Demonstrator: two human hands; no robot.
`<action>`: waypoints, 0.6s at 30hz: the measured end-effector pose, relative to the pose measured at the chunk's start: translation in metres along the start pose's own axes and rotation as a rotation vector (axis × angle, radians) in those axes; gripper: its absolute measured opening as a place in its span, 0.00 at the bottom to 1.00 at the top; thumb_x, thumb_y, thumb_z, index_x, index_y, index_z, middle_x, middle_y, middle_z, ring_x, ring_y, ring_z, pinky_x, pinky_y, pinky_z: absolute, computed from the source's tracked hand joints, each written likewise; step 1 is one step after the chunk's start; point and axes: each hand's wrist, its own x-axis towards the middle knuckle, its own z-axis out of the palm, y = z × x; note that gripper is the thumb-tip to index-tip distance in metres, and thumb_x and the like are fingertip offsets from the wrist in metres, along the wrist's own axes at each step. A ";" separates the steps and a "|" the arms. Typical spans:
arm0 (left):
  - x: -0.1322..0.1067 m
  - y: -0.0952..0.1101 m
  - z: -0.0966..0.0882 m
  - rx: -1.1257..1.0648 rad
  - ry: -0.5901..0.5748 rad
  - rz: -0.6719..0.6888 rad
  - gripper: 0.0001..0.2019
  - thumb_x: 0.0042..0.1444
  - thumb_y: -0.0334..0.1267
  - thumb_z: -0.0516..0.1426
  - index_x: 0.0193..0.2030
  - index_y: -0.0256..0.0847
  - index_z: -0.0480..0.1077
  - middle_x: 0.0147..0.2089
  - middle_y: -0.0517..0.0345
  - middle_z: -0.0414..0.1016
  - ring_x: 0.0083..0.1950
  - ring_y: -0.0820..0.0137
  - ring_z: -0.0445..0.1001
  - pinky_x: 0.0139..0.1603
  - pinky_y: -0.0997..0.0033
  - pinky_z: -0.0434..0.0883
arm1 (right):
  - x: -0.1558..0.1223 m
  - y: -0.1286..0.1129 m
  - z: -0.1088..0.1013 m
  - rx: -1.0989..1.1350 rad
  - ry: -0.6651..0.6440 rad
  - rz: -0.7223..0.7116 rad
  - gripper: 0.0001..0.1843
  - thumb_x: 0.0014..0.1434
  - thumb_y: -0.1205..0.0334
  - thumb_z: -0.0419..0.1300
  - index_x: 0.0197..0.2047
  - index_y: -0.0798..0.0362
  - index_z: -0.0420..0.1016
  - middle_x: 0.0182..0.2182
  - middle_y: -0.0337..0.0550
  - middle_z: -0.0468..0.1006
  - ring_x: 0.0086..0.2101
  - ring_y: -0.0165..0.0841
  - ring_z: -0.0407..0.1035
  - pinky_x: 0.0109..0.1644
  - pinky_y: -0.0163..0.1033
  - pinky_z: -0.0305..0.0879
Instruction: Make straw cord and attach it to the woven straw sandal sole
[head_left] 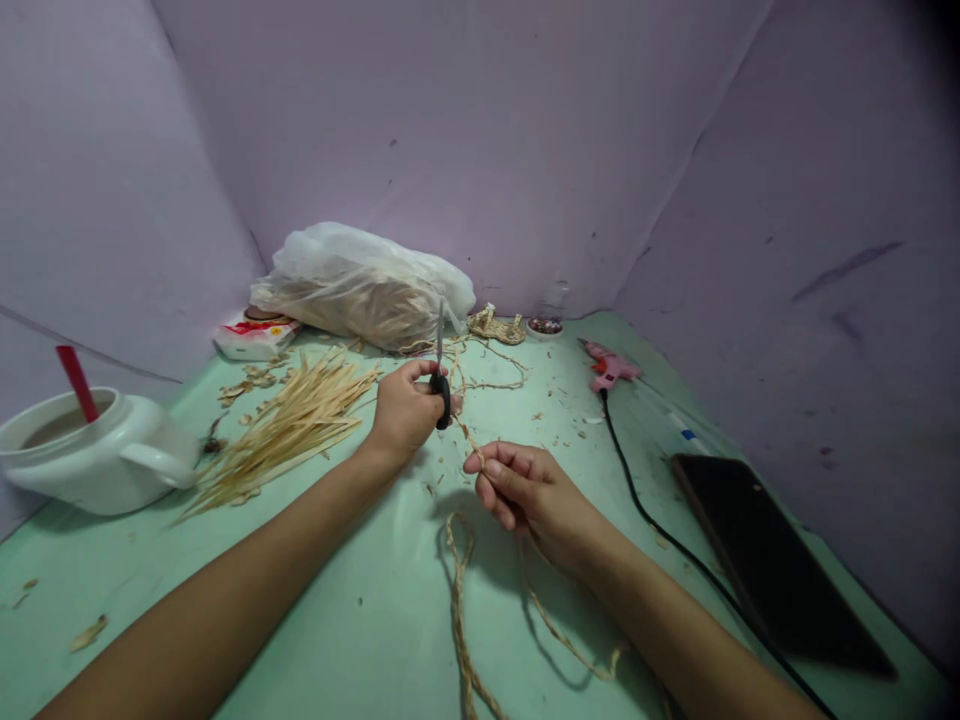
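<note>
My left hand (405, 408) is closed round the black handle of a pair of scissors (440, 372), whose blades point up. Just to its right, my right hand (525, 488) pinches a braided straw rope (459, 590) between fingers and thumb. The rope runs from the scissors through my right hand and loops down over the green table (360, 600) towards me. The two hands are a short gap apart above the table's middle.
A pile of loose straw strips (289, 425) lies left of my hands. A white pot (97, 455) with a red stick stands far left. A plastic bag of straw (364, 288) sits at the back. A pink glue gun (609, 368) with black cord and a dark phone (765, 560) lie right.
</note>
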 end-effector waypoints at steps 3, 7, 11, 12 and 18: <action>-0.001 0.004 -0.001 0.010 -0.021 0.040 0.20 0.28 0.32 0.65 0.33 0.38 0.66 0.15 0.68 0.67 0.16 0.76 0.65 0.16 0.79 0.61 | 0.003 0.002 -0.001 -0.005 0.054 0.015 0.14 0.46 0.54 0.63 0.32 0.56 0.73 0.21 0.36 0.70 0.17 0.22 0.57 0.17 0.29 0.47; 0.000 0.004 -0.004 0.057 -0.011 0.082 0.20 0.29 0.31 0.65 0.33 0.37 0.67 0.16 0.67 0.67 0.17 0.77 0.64 0.18 0.79 0.63 | 0.003 0.001 -0.003 -0.010 0.116 -0.005 0.13 0.46 0.55 0.64 0.32 0.56 0.76 0.20 0.35 0.68 0.16 0.20 0.50 0.17 0.29 0.40; -0.002 0.000 -0.001 0.109 -0.036 0.050 0.17 0.31 0.28 0.63 0.33 0.38 0.67 0.17 0.66 0.69 0.18 0.76 0.65 0.18 0.79 0.61 | -0.002 -0.001 -0.001 -0.070 0.074 -0.063 0.17 0.47 0.51 0.64 0.33 0.57 0.77 0.20 0.35 0.69 0.16 0.19 0.47 0.18 0.30 0.39; -0.004 -0.001 0.001 0.116 -0.055 0.025 0.17 0.31 0.27 0.62 0.33 0.38 0.67 0.17 0.66 0.69 0.17 0.76 0.65 0.17 0.79 0.61 | -0.003 -0.001 0.000 -0.084 0.053 -0.071 0.17 0.47 0.50 0.64 0.33 0.57 0.77 0.19 0.35 0.69 0.15 0.18 0.47 0.18 0.30 0.39; -0.007 -0.009 0.010 0.139 -0.164 -0.183 0.13 0.33 0.26 0.60 0.30 0.37 0.67 0.13 0.65 0.65 0.14 0.76 0.63 0.14 0.80 0.56 | -0.002 0.002 -0.001 -0.019 0.012 -0.082 0.16 0.50 0.50 0.62 0.33 0.56 0.74 0.19 0.34 0.70 0.12 0.19 0.53 0.16 0.29 0.41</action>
